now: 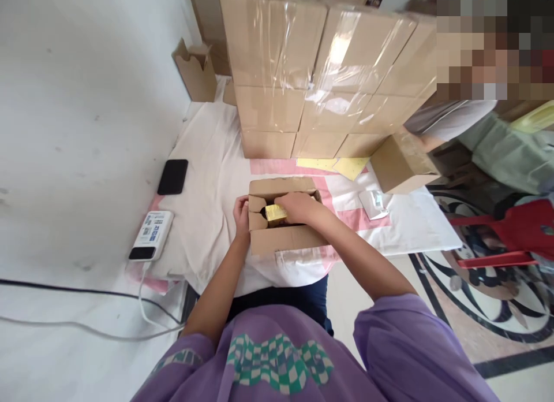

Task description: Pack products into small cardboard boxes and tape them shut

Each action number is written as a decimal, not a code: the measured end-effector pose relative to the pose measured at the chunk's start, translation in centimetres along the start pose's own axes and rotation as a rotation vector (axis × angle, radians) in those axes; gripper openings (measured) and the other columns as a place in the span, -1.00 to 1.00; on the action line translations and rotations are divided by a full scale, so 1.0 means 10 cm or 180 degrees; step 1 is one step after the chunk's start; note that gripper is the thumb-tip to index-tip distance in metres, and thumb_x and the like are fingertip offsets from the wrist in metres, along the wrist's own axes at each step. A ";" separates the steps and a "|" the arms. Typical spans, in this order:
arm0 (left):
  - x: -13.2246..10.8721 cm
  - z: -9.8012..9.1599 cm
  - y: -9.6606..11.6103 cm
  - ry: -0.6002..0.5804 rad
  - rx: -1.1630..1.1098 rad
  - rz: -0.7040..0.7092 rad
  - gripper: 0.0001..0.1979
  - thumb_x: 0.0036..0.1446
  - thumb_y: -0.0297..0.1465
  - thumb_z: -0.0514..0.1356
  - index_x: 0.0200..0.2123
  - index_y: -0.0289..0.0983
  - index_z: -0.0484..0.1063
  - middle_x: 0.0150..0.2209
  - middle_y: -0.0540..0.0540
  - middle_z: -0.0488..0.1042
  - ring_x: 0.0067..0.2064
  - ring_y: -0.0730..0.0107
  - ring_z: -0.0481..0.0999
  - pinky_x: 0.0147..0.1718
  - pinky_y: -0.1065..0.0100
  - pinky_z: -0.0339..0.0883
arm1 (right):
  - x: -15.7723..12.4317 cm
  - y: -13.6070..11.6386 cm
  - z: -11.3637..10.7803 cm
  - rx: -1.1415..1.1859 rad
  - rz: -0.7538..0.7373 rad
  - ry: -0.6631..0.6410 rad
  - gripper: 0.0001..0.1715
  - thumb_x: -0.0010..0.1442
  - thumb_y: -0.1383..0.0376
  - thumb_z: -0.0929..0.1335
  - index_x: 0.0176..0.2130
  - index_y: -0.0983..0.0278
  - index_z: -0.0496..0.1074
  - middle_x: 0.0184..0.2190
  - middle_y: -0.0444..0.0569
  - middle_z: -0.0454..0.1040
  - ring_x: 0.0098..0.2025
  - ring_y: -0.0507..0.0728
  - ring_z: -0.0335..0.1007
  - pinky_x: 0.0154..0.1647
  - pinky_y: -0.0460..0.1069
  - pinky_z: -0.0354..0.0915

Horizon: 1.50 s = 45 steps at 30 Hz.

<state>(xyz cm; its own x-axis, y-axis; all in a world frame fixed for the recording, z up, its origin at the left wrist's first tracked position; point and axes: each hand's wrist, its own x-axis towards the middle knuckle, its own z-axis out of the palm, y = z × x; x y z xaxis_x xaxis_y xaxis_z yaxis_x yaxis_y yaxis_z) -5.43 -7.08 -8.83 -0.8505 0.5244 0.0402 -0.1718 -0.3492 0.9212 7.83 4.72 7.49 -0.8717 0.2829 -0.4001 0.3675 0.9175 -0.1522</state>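
Note:
An open cardboard box (281, 240) lies before me on the cloth-covered table, its flaps folded outward. Inside it a small yellow box (276, 213) shows near the left end. My right hand (298, 205) reaches into the opening with its fingers closed on the yellow box; some fingertips are hidden. Against the left outer side of the cardboard box rests my left hand (242, 214), gripping its edge. Other contents of the box are mostly covered by my right hand.
Taped cardboard boxes (281, 107) stand stacked at the back. Yellow sheets (351, 167), a brown box (404, 165) and a white packet (374, 205) lie to the right. A black phone (172, 177) and a white power bank (153, 234) with a cable sit left. Another person is at back right.

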 end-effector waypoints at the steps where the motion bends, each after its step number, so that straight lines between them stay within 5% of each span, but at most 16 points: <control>1: -0.02 -0.05 0.05 0.0017 0.0128 0.0257 -0.55 0.09 0.08 0.33 -0.26 -0.20 0.48 -0.26 -0.07 0.46 -0.15 0.26 0.40 -0.05 0.24 0.32 | 0.00 0.00 0.01 0.0018 0.0006 0.0019 -0.67 0.17 0.31 0.48 -0.05 0.27 0.50 -0.02 0.12 0.63 -0.01 0.35 0.57 -0.21 0.05 0.34; 4: -0.05 -0.19 0.32 -0.0331 0.0524 0.0744 -0.56 0.16 0.10 0.28 -0.32 -0.17 0.54 -0.34 -0.07 0.43 -0.20 0.25 0.39 -0.06 0.20 0.31 | -0.01 0.00 0.06 0.0043 -0.0010 0.0129 -0.69 0.16 0.35 0.46 -0.05 0.27 0.50 -0.05 0.10 0.63 -0.04 0.33 0.57 -0.19 0.04 0.32; 6: -0.01 -0.21 0.57 -0.1107 0.1157 0.1109 -0.58 0.24 0.05 0.22 -0.36 -0.17 0.59 -0.35 -0.12 0.50 -0.20 0.19 0.41 -0.05 0.12 0.31 | -0.03 0.00 0.08 0.0077 -0.0010 0.0177 -0.68 0.18 0.35 0.45 -0.03 0.27 0.50 -0.06 0.11 0.63 -0.04 0.32 0.56 -0.16 0.03 0.30; 10: 0.14 -0.08 1.02 -0.2789 0.3209 0.2101 -0.68 0.37 -0.13 0.10 -0.20 -0.08 0.63 0.02 -0.12 0.60 0.09 0.02 0.39 0.14 -0.05 0.24 | -0.04 0.01 0.14 0.0204 -0.0012 0.0183 -0.67 0.24 0.34 0.44 0.02 0.28 0.48 -0.01 0.12 0.61 0.02 0.33 0.54 -0.06 0.06 0.28; 14: 0.17 0.08 1.23 -0.3302 0.3960 0.2241 -0.77 0.29 -0.16 0.20 -0.15 -0.13 0.58 0.13 -0.16 0.54 0.29 -0.13 0.33 0.15 -0.10 0.28 | -0.04 0.04 0.23 0.0284 -0.0104 0.0354 -0.65 0.26 0.35 0.43 0.06 0.27 0.45 0.06 0.13 0.57 0.10 0.35 0.50 0.05 0.11 0.23; 22: 0.14 0.02 1.27 -0.3402 0.4478 0.2651 -0.69 0.35 -0.14 0.15 -0.28 -0.19 0.58 0.22 -0.21 0.44 0.37 -0.12 0.30 0.15 -0.05 0.39 | -0.10 0.10 0.32 0.0408 -0.0183 0.0562 -0.55 0.25 0.33 0.44 0.12 0.29 0.43 0.10 0.13 0.53 0.16 0.35 0.41 0.16 0.15 0.11; 29: 0.07 0.02 1.31 -0.3199 0.4218 0.2669 -0.74 0.33 -0.17 0.19 -0.34 -0.18 0.53 0.25 -0.18 0.44 0.40 -0.20 0.26 0.16 -0.15 0.37 | -0.08 0.13 0.34 0.0562 -0.0247 0.0609 -0.50 0.22 0.33 0.46 0.15 0.30 0.45 0.14 0.17 0.52 0.19 0.38 0.41 0.22 0.22 0.15; 33: 0.07 0.00 1.32 -0.2957 0.4155 0.2436 -0.76 0.34 -0.17 0.18 -0.27 -0.16 0.54 0.25 -0.22 0.38 0.35 -0.19 0.28 0.18 -0.18 0.38 | -0.23 0.25 0.21 0.1758 -0.0568 0.0883 -0.52 0.28 0.25 0.42 0.17 0.27 0.46 0.18 0.09 0.52 0.22 0.28 0.43 0.28 0.21 0.25; 36: 0.11 -0.14 1.26 -0.2892 0.3727 0.2041 -0.76 0.37 -0.17 0.15 -0.19 -0.17 0.52 0.33 -0.22 0.23 0.37 -0.10 0.28 0.24 -0.14 0.37 | -0.54 0.46 0.21 0.2786 -0.0465 0.1652 -0.55 0.40 0.17 0.27 0.21 0.18 0.44 0.19 -0.01 0.51 0.25 0.19 0.43 0.31 0.20 0.30; 39: 0.12 -0.40 1.17 -0.2244 0.2581 0.1734 -0.73 0.39 -0.19 0.14 0.09 -0.06 0.41 0.44 -0.18 0.02 0.36 0.01 0.33 0.24 -0.09 0.40 | -0.91 0.75 0.53 0.3046 0.0097 0.2421 -0.49 0.38 0.18 0.24 0.26 0.07 0.39 0.26 -0.02 0.44 0.34 0.22 0.34 0.36 0.27 0.27; 41: 0.08 -0.61 1.11 -0.1694 0.2063 0.1564 -0.55 0.34 -0.18 0.22 0.25 0.05 0.26 0.48 -0.18 -0.08 0.36 0.00 0.34 0.20 -0.09 0.44 | -1.09 0.88 0.87 0.3085 0.0335 0.2384 -0.33 0.31 0.19 0.31 0.37 0.01 0.26 0.38 0.02 0.31 0.39 0.26 0.27 0.35 0.31 0.28; 43: -0.02 -0.78 1.05 -0.1815 0.2137 0.1244 -0.31 0.22 -0.15 0.35 0.34 0.10 0.15 0.53 -0.21 -0.15 0.44 -0.12 0.21 0.24 -0.16 0.38 | -1.18 0.90 1.19 0.3147 0.0366 0.1975 -0.06 0.24 0.14 0.40 0.48 -0.01 0.04 0.50 0.07 0.09 0.46 0.31 0.16 0.35 0.35 0.27; 45: -0.13 -0.88 0.97 -0.2426 0.2492 0.0785 -0.05 0.05 -0.10 0.46 0.41 0.08 0.07 0.56 -0.27 -0.23 0.53 -0.26 -0.05 0.32 -0.29 0.22 | -1.17 0.81 1.37 0.3221 0.0235 0.1711 0.21 0.14 0.03 0.50 0.53 0.02 -0.15 0.56 0.13 -0.12 0.51 0.37 0.04 0.37 0.38 0.22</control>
<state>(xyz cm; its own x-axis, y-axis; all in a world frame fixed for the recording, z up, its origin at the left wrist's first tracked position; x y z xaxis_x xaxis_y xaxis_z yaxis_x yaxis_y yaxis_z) -10.33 -17.96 -3.39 -0.2454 0.9406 0.2347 0.5479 -0.0652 0.8340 25.45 4.99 -1.41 -0.7735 0.6327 -0.0376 0.3033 0.3175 -0.8984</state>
